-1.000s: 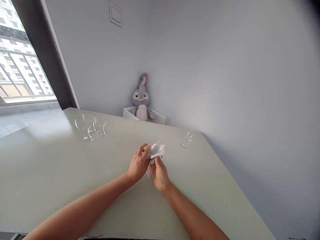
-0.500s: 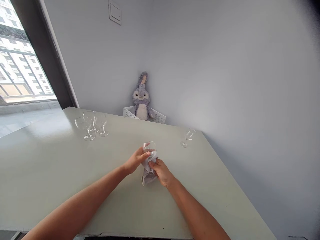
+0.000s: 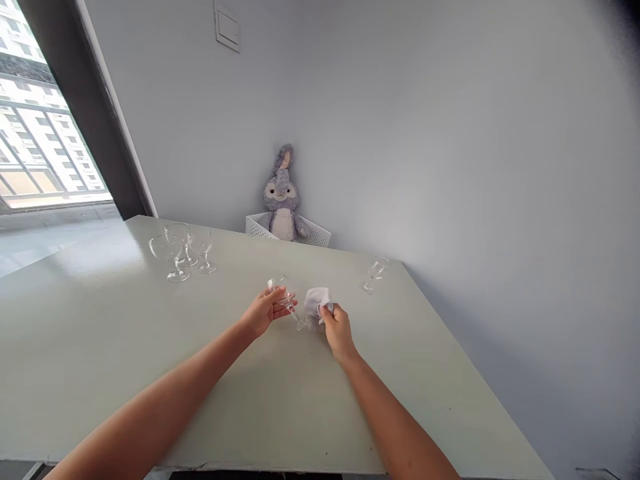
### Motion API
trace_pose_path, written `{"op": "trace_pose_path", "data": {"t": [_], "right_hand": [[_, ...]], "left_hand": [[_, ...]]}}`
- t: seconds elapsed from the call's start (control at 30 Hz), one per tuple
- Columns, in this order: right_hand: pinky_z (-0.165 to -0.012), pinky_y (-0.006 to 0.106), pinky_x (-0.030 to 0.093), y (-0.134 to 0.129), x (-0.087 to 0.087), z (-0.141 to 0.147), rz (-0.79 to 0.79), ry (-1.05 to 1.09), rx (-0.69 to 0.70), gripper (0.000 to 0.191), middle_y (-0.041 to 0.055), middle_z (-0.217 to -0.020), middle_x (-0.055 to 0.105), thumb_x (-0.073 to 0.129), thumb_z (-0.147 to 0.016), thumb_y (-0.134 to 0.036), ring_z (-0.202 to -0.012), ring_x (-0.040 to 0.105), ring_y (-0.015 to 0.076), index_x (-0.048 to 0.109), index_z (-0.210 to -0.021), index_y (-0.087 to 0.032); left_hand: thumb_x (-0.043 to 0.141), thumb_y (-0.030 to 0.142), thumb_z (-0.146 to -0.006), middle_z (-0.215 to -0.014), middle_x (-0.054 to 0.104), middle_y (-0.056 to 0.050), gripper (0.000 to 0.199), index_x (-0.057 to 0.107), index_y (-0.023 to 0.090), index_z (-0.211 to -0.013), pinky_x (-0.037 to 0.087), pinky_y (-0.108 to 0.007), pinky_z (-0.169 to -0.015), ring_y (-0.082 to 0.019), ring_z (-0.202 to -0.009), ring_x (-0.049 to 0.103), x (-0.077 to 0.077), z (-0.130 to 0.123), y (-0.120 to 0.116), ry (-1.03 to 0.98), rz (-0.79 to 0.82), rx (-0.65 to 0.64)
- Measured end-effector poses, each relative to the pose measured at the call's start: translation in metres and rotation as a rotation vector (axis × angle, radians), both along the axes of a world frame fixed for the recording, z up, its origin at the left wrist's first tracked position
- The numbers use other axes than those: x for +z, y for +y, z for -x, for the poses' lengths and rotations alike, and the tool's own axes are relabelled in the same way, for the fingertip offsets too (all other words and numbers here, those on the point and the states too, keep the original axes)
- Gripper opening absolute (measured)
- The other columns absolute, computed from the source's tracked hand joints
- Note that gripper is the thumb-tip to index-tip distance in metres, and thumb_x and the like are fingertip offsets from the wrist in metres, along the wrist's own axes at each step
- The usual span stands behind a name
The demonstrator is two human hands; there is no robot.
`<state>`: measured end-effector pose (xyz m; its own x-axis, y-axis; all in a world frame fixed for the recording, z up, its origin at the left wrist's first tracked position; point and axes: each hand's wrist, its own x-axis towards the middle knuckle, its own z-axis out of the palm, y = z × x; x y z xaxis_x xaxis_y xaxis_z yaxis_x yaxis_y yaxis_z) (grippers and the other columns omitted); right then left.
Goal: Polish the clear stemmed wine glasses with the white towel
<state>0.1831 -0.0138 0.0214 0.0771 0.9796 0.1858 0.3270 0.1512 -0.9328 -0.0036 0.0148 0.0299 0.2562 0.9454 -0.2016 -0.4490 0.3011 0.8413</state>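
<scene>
Tilted over the middle of the table, a clear stemmed glass (image 3: pixel 286 300) rests in my left hand (image 3: pixel 263 311), its bowl up to the left and its foot down to the right. The thumb and fingers of that hand are around the bowl. Just right of the glass, my right hand (image 3: pixel 341 329) grips a crumpled white cloth (image 3: pixel 317 303) between thumb and fingers. A small gap shows between the cloth and the bowl; the cloth's lower part, near the glass foot, is blurred.
Three stemmed glasses (image 3: pixel 179 275) stand together at the back left of the pale table (image 3: pixel 240 407). One smaller stemmed glass (image 3: pixel 376 271) stands at the back right. Behind the table's far edge, a plush rabbit (image 3: pixel 283 217) sits in a white perforated basket (image 3: pixel 255 227) against the wall.
The cloth has come off the glass and moved up and right with my right hand. My left hand has shifted left, and the glass now leans with its whole stem showing.
</scene>
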Motion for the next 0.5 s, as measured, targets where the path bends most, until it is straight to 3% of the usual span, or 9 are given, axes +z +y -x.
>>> {"op": "trace_pose_path", "data": {"t": [0.07, 0.17, 0.27, 0.37, 0.5], "right_hand": [[-0.062, 0.028, 0.04, -0.008, 0.007, 0.002, -0.174, -0.147, 0.113, 0.036, 0.0051, -0.074, 0.058, 0.038, -0.084, -0.047, -0.07, 0.052, 0.0184, 0.059, -0.085, -0.017], [-0.081, 0.034, 0.04, -0.023, 0.017, 0.01, -0.424, -0.463, 0.453, 0.037, 0.0095, -0.112, 0.055, 0.036, -0.087, -0.041, -0.1, 0.05, 0.0234, 0.054, -0.113, -0.022], [-0.081, 0.035, 0.041, -0.031, 0.019, 0.016, -0.49, -0.719, 0.536, 0.034, 0.0063, -0.125, 0.046, 0.037, -0.088, -0.029, -0.1, 0.051, 0.0219, 0.05, -0.12, -0.031], [-0.074, 0.03, 0.044, -0.03, 0.018, 0.014, -0.485, -0.674, 0.54, 0.035, 0.0057, -0.11, 0.052, 0.035, -0.089, -0.022, -0.09, 0.053, 0.0174, 0.052, -0.117, -0.033], [-0.079, 0.033, 0.044, -0.021, 0.019, 0.008, -0.479, -0.335, 0.448, 0.027, 0.0051, -0.096, 0.054, 0.041, -0.088, -0.027, -0.093, 0.053, 0.0177, 0.057, -0.109, -0.031]], "left_hand": [[0.063, 0.042, -0.071, -0.098, 0.063, -0.01, 0.033, 0.052, 0.016, -0.088, 0.049, -0.032, -0.08, -0.021, -0.09, 0.062, -0.004, 0.006, 0.005, -0.026, 0.089, 0.017], [0.06, 0.045, -0.072, -0.095, 0.064, -0.009, 0.033, 0.053, 0.016, -0.086, 0.051, -0.031, -0.076, -0.02, -0.086, 0.063, -0.007, 0.011, 0.008, -0.06, 0.183, -0.026], [0.056, 0.049, -0.073, -0.099, 0.063, -0.009, 0.034, 0.052, 0.017, -0.085, 0.052, -0.033, -0.073, -0.02, -0.085, 0.063, -0.005, 0.009, 0.005, -0.028, 0.215, -0.093], [0.053, 0.05, -0.075, -0.102, 0.062, -0.008, 0.035, 0.053, 0.017, -0.086, 0.052, -0.032, -0.075, -0.019, -0.085, 0.063, 0.0, 0.004, -0.001, -0.042, 0.185, -0.15], [0.051, 0.047, -0.077, -0.106, 0.061, -0.009, 0.034, 0.054, 0.016, -0.091, 0.05, -0.031, -0.078, -0.02, -0.093, 0.061, 0.006, -0.004, -0.006, -0.167, 0.105, -0.144]]}}
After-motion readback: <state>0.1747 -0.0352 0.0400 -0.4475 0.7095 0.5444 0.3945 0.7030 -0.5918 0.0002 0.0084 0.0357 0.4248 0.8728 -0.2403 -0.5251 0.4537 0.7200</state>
